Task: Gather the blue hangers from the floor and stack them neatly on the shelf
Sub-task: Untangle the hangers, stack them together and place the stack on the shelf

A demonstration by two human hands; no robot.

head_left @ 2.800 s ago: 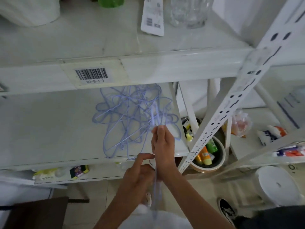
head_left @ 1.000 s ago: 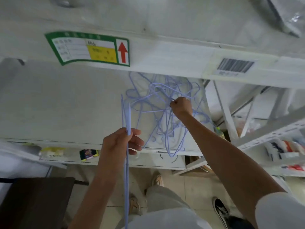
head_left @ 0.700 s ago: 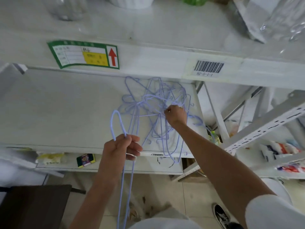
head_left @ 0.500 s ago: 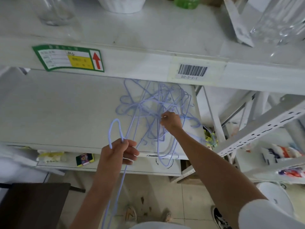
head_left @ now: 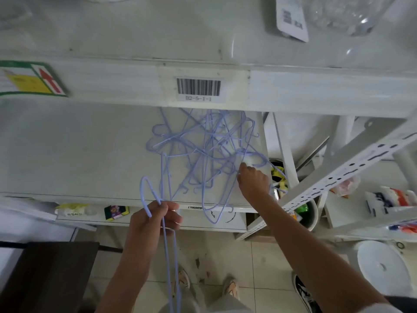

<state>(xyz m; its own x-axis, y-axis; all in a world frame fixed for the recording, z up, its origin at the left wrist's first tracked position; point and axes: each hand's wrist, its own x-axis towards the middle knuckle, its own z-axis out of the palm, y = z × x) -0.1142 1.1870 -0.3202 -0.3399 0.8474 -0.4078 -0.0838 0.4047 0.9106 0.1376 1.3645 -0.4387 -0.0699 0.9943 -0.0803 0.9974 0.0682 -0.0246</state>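
A tangled pile of thin blue wire hangers (head_left: 203, 152) lies on the right part of the white middle shelf (head_left: 79, 154), some hanging over its front edge. My left hand (head_left: 155, 220) is closed around one blue hanger (head_left: 145, 190) in front of the shelf edge; its hook loops up above my fingers and its body hangs down toward the floor. My right hand (head_left: 252, 181) reaches onto the shelf at the right side of the pile, fingers pinched on hanger wires there.
The upper shelf's front beam (head_left: 293, 91) with a barcode label (head_left: 198, 88) overhangs the pile. A slanted perforated post (head_left: 327, 177) stands right of my arm. A bucket of bottles (head_left: 302, 213), a white stool (head_left: 381, 269) and a dark table (head_left: 45, 274) are below.
The view has shifted right and down along the shelf. My right hand slid toward the right edge of the pile. My left hand lowered a little, still holding its hanger.
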